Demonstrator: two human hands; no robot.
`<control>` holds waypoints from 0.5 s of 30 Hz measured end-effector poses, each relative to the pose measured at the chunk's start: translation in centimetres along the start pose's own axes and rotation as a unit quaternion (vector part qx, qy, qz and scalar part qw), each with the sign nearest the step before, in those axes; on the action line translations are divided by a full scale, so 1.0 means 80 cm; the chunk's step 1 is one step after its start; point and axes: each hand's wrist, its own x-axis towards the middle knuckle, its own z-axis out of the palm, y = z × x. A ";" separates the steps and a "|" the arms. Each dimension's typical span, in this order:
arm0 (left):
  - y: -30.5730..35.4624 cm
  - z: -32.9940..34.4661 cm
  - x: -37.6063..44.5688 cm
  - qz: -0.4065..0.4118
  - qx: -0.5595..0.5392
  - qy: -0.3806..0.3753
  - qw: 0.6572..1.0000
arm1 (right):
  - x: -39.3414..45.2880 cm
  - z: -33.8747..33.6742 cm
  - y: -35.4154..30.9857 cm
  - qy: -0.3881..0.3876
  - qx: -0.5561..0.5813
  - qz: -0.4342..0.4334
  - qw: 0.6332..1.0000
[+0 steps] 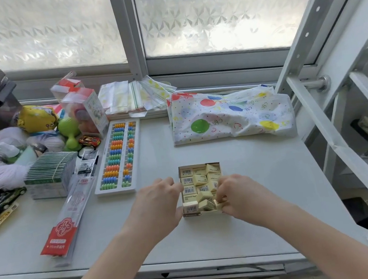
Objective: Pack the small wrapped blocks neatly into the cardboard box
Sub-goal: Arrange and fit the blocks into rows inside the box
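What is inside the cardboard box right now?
The cardboard box holds many small wrapped blocks; some lie flat, some are tilted. The right hand covers its right near corner; lower layers are hidden.

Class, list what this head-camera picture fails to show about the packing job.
- Near right corner of the cardboard box: hidden by the right hand.
- Box's left wall: covered by the left hand.
- Print on the wrapped blocks: too small to read.
- Left hand's grip: fingertips hidden behind the hand itself.
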 end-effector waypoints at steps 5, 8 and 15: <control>-0.001 0.001 -0.001 0.001 -0.010 -0.002 1.000 | -0.007 0.010 0.008 0.006 0.037 -0.001 0.999; -0.003 -0.002 0.004 -0.004 -0.026 0.001 1.000 | -0.009 0.016 0.007 0.007 0.041 -0.012 0.999; -0.020 -0.005 0.064 -0.009 -0.064 0.027 0.998 | 0.010 -0.015 0.005 0.063 0.099 0.040 0.992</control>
